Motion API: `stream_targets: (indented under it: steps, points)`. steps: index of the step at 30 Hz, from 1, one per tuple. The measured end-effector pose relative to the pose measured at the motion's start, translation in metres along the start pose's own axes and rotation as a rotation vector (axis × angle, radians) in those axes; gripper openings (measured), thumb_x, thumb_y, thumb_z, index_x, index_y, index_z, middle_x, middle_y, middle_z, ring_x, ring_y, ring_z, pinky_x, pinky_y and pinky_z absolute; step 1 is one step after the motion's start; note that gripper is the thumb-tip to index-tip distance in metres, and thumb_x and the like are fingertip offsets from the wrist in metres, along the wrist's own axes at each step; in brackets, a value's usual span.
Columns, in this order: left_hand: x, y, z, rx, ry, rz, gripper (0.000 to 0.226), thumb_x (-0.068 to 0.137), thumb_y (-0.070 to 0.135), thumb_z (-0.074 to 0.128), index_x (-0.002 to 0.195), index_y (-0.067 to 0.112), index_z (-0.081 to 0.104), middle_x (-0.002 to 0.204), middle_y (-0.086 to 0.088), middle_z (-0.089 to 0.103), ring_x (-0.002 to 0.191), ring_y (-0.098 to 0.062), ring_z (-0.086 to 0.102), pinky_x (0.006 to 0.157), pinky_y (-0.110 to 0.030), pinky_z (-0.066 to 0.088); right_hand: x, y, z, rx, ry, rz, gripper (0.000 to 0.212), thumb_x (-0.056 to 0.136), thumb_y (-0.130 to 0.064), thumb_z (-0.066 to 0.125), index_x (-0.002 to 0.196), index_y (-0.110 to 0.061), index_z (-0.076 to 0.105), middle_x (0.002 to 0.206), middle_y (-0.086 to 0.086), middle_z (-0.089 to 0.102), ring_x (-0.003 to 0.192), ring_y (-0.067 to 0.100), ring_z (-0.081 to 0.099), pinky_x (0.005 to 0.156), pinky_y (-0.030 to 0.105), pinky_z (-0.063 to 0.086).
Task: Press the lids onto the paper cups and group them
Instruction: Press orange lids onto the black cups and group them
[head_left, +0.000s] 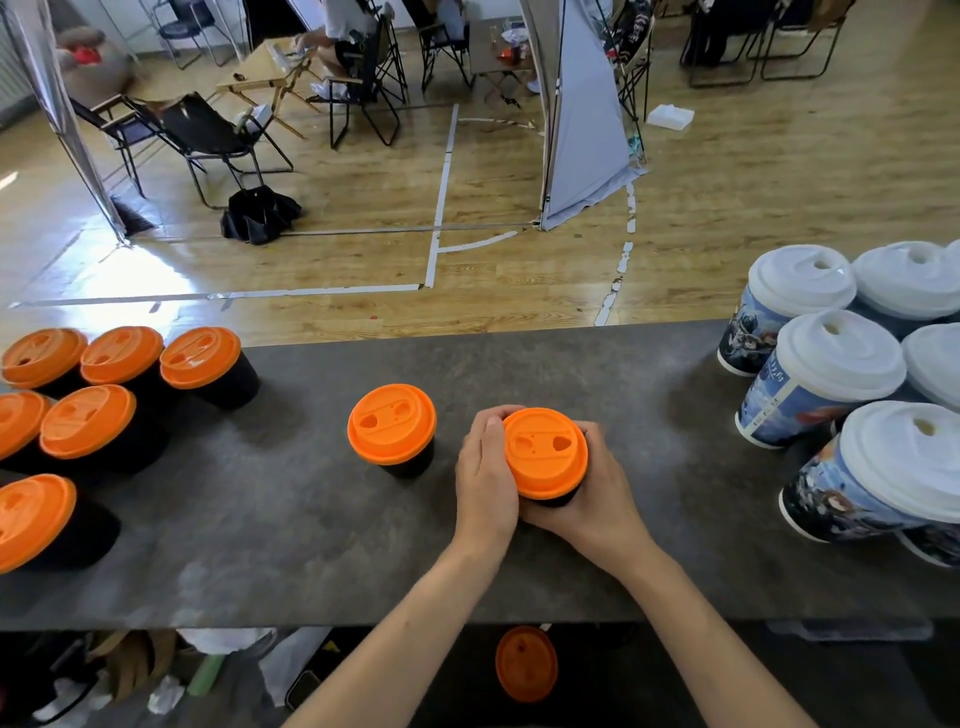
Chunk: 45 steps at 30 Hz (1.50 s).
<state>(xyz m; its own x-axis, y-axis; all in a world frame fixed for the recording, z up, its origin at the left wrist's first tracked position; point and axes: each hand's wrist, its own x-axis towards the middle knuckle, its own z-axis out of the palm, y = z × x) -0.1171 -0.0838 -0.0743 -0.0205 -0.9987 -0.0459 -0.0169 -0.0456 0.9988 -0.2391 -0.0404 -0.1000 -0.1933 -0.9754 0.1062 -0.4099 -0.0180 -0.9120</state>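
Observation:
A black paper cup with an orange lid (545, 451) stands at the middle of the dark counter (311, 519). My left hand (485, 480) wraps its left side and my right hand (592, 499) wraps its right side and front, both closed around it. Just to its left stands another black cup with an orange lid (392, 423), untouched. Several orange-lidded black cups (200, 358) are clustered at the counter's left end.
Several blue printed cups with white lids (841, 356) stand grouped at the right end. A loose orange lid (525, 664) lies below the counter's near edge. Beyond the counter are a wooden floor, folding chairs and seated people.

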Motion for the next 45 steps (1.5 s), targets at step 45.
stream_targets:
  steps: [45]
  points:
    - [-0.005, 0.000, -0.003, -0.085, -0.079, 0.039, 0.039, 0.100, 0.031, 0.038, 0.113, 0.015, 0.071, 0.109, 0.005, 0.075, 0.105, -0.009, 0.069, 0.087, -0.015, 0.050, -0.001, 0.002, 0.001, -0.048, 0.001, -0.019, 0.088, 0.056, -0.059, 0.092, 0.129, -0.048, 0.044, 0.124, -0.027, 0.058, 0.118, -0.005, 0.055, 0.101, 0.041, 0.050]
